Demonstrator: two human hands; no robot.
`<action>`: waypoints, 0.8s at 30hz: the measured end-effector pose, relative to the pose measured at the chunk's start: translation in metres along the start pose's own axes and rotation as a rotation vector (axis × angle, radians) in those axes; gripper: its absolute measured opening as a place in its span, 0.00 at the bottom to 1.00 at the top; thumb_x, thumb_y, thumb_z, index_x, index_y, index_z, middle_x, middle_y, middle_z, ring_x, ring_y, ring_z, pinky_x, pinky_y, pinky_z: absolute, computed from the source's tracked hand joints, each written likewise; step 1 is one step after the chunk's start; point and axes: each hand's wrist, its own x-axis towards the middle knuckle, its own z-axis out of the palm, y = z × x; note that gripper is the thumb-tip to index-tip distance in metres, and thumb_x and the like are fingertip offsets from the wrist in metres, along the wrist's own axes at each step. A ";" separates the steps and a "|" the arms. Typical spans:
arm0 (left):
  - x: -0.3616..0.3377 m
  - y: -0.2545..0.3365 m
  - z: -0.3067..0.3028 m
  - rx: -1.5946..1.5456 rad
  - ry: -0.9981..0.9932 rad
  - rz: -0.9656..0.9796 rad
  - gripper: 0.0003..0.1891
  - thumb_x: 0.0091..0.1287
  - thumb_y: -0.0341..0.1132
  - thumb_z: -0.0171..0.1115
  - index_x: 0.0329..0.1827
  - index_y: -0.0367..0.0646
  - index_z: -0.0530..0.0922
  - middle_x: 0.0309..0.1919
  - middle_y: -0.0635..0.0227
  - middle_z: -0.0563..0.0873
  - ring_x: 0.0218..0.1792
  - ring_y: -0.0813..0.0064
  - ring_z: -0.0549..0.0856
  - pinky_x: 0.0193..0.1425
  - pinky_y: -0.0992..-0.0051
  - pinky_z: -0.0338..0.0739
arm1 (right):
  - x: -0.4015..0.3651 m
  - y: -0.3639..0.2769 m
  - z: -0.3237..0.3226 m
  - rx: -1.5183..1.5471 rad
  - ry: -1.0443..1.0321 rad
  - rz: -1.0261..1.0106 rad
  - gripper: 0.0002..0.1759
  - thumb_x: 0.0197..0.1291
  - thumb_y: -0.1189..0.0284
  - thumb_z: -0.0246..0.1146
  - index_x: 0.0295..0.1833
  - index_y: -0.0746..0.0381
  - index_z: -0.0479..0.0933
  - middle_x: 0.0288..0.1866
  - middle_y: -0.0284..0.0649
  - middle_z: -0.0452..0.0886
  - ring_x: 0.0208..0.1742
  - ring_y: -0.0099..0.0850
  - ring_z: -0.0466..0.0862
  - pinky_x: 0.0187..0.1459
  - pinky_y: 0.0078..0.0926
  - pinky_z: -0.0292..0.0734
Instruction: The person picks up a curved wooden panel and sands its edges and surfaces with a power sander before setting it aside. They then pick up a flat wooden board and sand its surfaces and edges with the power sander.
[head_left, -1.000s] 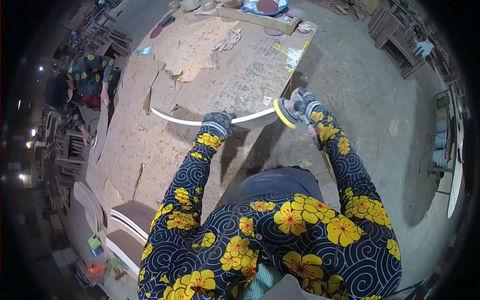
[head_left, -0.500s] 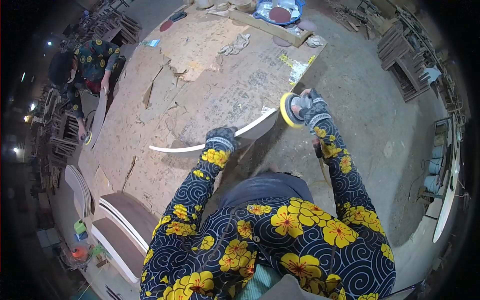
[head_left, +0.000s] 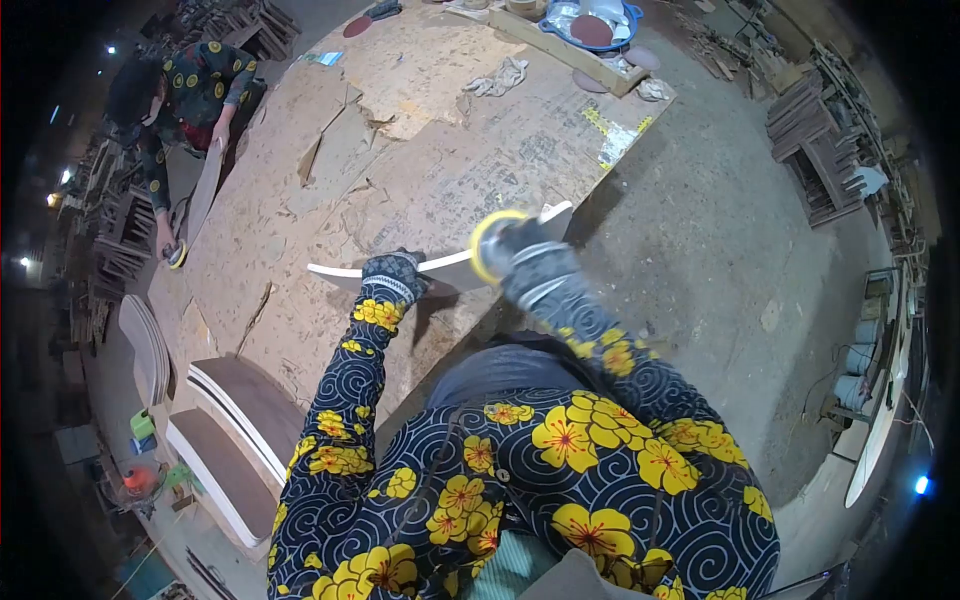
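Observation:
A curved board with a white edge (head_left: pixel 447 263) lies along the near edge of the worktable (head_left: pixel 440 130). My left hand (head_left: pixel 394 276), in a grey patterned glove, grips this board left of its middle. Gloved as well, my right hand (head_left: pixel 528 257) is wrapped round a round sander (head_left: pixel 494 247) with a yellow rim. The sander is at the right part of the board, its pad tilted up against the edge. Motion blurs the right hand and the sander slightly.
Stacked curved boards (head_left: pixel 230 445) sit at lower left, with another stack (head_left: pixel 147 350) beyond. A co-worker (head_left: pixel 190 120) at the left holds a board and a sander. A blue basket (head_left: pixel 636 22) and a wooden bar (head_left: pixel 565 52) are at the table's far end.
My right hand has swung left with the sander, from beyond the board's right end onto the board. The left hand, still gripping the board, shows further left in view.

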 end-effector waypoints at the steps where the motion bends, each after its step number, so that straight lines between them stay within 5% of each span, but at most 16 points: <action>1: -0.001 0.001 -0.004 -0.004 -0.010 0.001 0.23 0.55 0.53 0.70 0.50 0.51 0.83 0.45 0.60 0.86 0.49 0.59 0.86 0.54 0.58 0.78 | 0.002 -0.009 0.029 0.066 0.076 -0.135 0.25 0.56 0.64 0.62 0.59 0.61 0.72 0.50 0.52 0.79 0.46 0.48 0.84 0.39 0.47 0.82; 3: 0.001 0.002 -0.010 -0.009 -0.023 0.008 0.23 0.55 0.53 0.71 0.50 0.51 0.83 0.45 0.60 0.86 0.49 0.59 0.86 0.55 0.58 0.78 | -0.006 -0.032 0.046 0.051 0.319 -0.180 0.25 0.55 0.64 0.62 0.59 0.60 0.72 0.49 0.51 0.79 0.47 0.47 0.83 0.39 0.46 0.82; 6: -0.002 0.003 -0.014 -0.016 -0.016 0.025 0.22 0.55 0.51 0.70 0.51 0.52 0.83 0.45 0.60 0.87 0.49 0.59 0.86 0.54 0.59 0.79 | 0.008 -0.023 0.036 0.080 0.130 -0.111 0.25 0.55 0.64 0.62 0.58 0.62 0.72 0.49 0.51 0.79 0.46 0.46 0.84 0.38 0.46 0.82; 10: -0.002 0.001 -0.005 -0.002 0.020 0.060 0.20 0.57 0.48 0.68 0.51 0.52 0.83 0.46 0.60 0.87 0.50 0.61 0.86 0.54 0.61 0.79 | 0.033 0.076 0.060 -0.056 0.011 0.380 0.27 0.60 0.58 0.64 0.57 0.67 0.73 0.44 0.52 0.81 0.44 0.47 0.83 0.44 0.44 0.81; 12: -0.007 0.004 -0.008 -0.016 0.013 0.052 0.20 0.58 0.48 0.67 0.51 0.52 0.83 0.46 0.60 0.87 0.51 0.61 0.85 0.55 0.61 0.79 | 0.025 0.106 0.018 0.055 0.116 0.509 0.33 0.56 0.52 0.68 0.62 0.61 0.73 0.54 0.53 0.81 0.52 0.48 0.84 0.55 0.37 0.80; 15: -0.008 0.003 -0.003 -0.027 0.023 0.042 0.21 0.58 0.49 0.66 0.52 0.52 0.83 0.46 0.60 0.86 0.51 0.61 0.85 0.55 0.60 0.79 | 0.024 0.141 0.003 0.561 0.060 0.741 0.37 0.53 0.50 0.68 0.64 0.58 0.70 0.56 0.52 0.81 0.56 0.49 0.83 0.57 0.36 0.79; 18: -0.001 -0.002 0.007 -0.025 0.028 0.042 0.22 0.57 0.50 0.67 0.52 0.52 0.82 0.47 0.60 0.86 0.51 0.61 0.85 0.56 0.59 0.79 | 0.026 0.097 -0.020 0.198 -0.090 0.510 0.34 0.58 0.51 0.63 0.64 0.59 0.70 0.57 0.51 0.80 0.59 0.48 0.81 0.61 0.41 0.77; 20: -0.001 -0.005 0.015 -0.039 0.080 0.050 0.22 0.55 0.50 0.69 0.49 0.50 0.83 0.43 0.59 0.87 0.48 0.59 0.86 0.53 0.59 0.79 | 0.037 0.040 -0.014 -0.125 -0.270 0.327 0.43 0.55 0.48 0.66 0.73 0.56 0.63 0.73 0.53 0.66 0.72 0.49 0.70 0.63 0.47 0.75; 21: -0.002 -0.005 0.016 -0.044 0.106 0.056 0.21 0.54 0.51 0.70 0.47 0.50 0.83 0.42 0.59 0.87 0.47 0.58 0.86 0.52 0.59 0.79 | 0.040 0.014 -0.028 -0.121 -0.439 0.164 0.41 0.58 0.46 0.59 0.73 0.54 0.62 0.74 0.53 0.65 0.69 0.50 0.74 0.61 0.53 0.76; 24: -0.007 0.000 0.013 -0.060 0.079 0.037 0.23 0.55 0.51 0.70 0.50 0.50 0.82 0.43 0.60 0.87 0.49 0.59 0.86 0.53 0.60 0.79 | 0.040 -0.034 -0.035 0.090 -0.418 0.090 0.29 0.64 0.54 0.54 0.67 0.55 0.68 0.61 0.56 0.77 0.60 0.50 0.80 0.59 0.49 0.77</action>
